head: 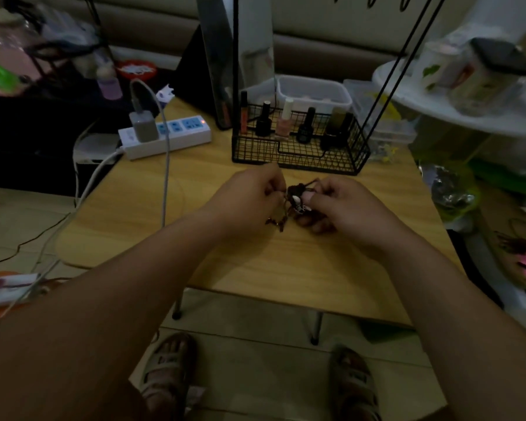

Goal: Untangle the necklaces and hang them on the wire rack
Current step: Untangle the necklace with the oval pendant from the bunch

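Observation:
A tangle of dark brown cord necklaces point(296, 199) with small beads and a pale pendant is held just above the wooden table point(286, 268), between both hands. My left hand point(249, 199) pinches cords at the tangle's left side, and loose beaded ends dangle below it. My right hand point(337, 202) grips the tangle's right side, thumb on the pendant. The black wire rack point(298, 147) stands just behind the hands; its basket base holds nail polish bottles, and its thin uprights rise out of the top of the view.
A white power strip point(167, 136) with a plugged charger and trailing cables lies at the table's back left. Clear plastic boxes point(313, 92) sit behind the rack. A cluttered white round shelf point(468, 95) stands at right, with dark shelving at left. My sandalled feet show below the table edge.

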A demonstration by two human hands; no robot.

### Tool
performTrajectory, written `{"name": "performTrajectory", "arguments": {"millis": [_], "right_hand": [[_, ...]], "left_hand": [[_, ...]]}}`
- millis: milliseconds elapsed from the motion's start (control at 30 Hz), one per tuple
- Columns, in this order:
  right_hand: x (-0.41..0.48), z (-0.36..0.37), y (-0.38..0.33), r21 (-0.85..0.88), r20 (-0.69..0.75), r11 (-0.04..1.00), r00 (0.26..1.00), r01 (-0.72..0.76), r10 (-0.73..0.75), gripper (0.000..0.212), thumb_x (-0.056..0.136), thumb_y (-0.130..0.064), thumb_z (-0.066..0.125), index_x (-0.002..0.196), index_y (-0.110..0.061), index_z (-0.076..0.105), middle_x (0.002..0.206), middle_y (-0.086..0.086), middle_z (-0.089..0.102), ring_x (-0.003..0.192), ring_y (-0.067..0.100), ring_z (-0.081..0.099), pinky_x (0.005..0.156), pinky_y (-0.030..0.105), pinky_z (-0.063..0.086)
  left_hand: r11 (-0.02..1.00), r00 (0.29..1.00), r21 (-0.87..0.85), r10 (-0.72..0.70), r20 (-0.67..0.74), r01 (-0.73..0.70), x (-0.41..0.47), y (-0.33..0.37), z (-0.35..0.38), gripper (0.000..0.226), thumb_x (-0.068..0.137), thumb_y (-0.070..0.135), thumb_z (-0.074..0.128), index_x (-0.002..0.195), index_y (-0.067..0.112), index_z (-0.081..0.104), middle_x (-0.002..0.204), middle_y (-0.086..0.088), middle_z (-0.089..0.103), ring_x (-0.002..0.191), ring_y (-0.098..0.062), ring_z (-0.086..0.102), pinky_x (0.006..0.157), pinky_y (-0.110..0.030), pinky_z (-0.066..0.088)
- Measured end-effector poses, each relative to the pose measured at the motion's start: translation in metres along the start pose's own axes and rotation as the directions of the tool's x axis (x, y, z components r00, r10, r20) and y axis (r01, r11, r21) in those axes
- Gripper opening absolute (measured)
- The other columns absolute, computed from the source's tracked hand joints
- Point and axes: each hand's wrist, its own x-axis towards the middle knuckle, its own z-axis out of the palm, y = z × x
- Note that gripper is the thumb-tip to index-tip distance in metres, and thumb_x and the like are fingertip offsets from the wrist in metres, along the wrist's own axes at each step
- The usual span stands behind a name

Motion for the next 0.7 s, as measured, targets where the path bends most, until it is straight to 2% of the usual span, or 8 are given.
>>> {"name": "performTrajectory", "arguments": {"millis": [67,200,300,400,500,600,700], "right_hand": [[0.001,-0.008,0.004,0.167,0.016,0.984,0.998,-0.064,0.062,0.013,0.102,-0.015,0.063,0.110,-0.005,0.060,0.101,0.013,0.077,0.090,0.024,0.078,0.077,0.040,0.063],[0.009,-0.019,0.005,0.358,0.003,0.925,0.991,-0.127,0.135,0.013,0.098,-0.002,0.058,0.109,-0.005,0.064,0.103,0.017,0.074,0.086,0.026,0.075,0.070,0.034,0.059],[0.010,-0.019,0.000,0.486,-0.034,0.861,0.982,-0.147,0.187,0.018,0.096,0.002,0.051,0.103,-0.007,0.065,0.098,0.016,0.070,0.082,0.025,0.069,0.065,0.031,0.055],[0.009,-0.019,0.001,0.546,-0.020,0.819,0.974,-0.177,0.224,0.019,0.097,0.003,0.048,0.103,-0.006,0.064,0.099,0.015,0.069,0.086,0.027,0.069,0.062,0.030,0.054],[0.004,-0.016,0.004,0.589,0.038,0.788,0.980,-0.180,0.195,0.017,0.099,0.001,0.052,0.111,-0.002,0.064,0.100,0.015,0.072,0.085,0.024,0.072,0.061,0.028,0.055],[0.000,-0.009,0.003,0.586,0.074,0.794,0.987,-0.158,0.142,0.008,0.100,-0.007,0.061,0.106,-0.005,0.066,0.095,0.010,0.075,0.079,0.018,0.073,0.060,0.026,0.056],[0.002,-0.002,-0.001,0.575,0.061,0.810,0.993,-0.115,0.098,0.008,0.099,-0.016,0.065,0.097,-0.009,0.068,0.090,0.006,0.076,0.076,0.015,0.073,0.060,0.025,0.056]], "left_hand": [[0.985,0.997,-0.156,-0.075,0.017,0.076,0.011,0.006,-0.003,0.007,0.100,0.016,0.065,0.101,0.023,0.066,0.096,0.004,0.071,0.087,-0.010,0.068,0.071,-0.028,0.055],[0.940,0.985,-0.301,-0.131,0.111,0.159,0.029,0.022,-0.001,0.016,0.098,0.012,0.063,0.103,0.026,0.069,0.099,-0.006,0.074,0.093,-0.028,0.071,0.083,-0.049,0.059],[0.916,0.984,-0.360,-0.150,0.101,0.176,0.028,0.023,0.000,0.018,0.098,0.015,0.060,0.103,0.028,0.071,0.097,-0.003,0.070,0.091,-0.021,0.066,0.081,-0.041,0.057],[0.922,0.979,-0.340,-0.143,0.142,0.184,0.021,0.017,-0.004,0.017,0.098,0.015,0.062,0.107,0.027,0.071,0.105,-0.001,0.068,0.095,-0.018,0.064,0.081,-0.035,0.052],[0.926,0.984,-0.355,-0.071,0.161,0.125,0.014,0.013,-0.011,0.030,0.097,0.013,0.066,0.121,0.032,0.066,0.111,0.003,0.066,0.103,-0.015,0.066,0.089,-0.035,0.055],[0.919,0.952,-0.386,0.041,0.303,0.083,0.010,0.016,-0.009,0.053,0.093,0.015,0.074,0.139,0.033,0.055,0.126,0.006,0.066,0.114,-0.010,0.067,0.092,-0.030,0.058],[0.940,0.948,-0.340,0.115,0.298,-0.007,0.013,0.016,-0.003,0.046,0.095,0.022,0.076,0.136,0.032,0.058,0.117,0.005,0.071,0.105,-0.012,0.071,0.088,-0.037,0.062]]}}
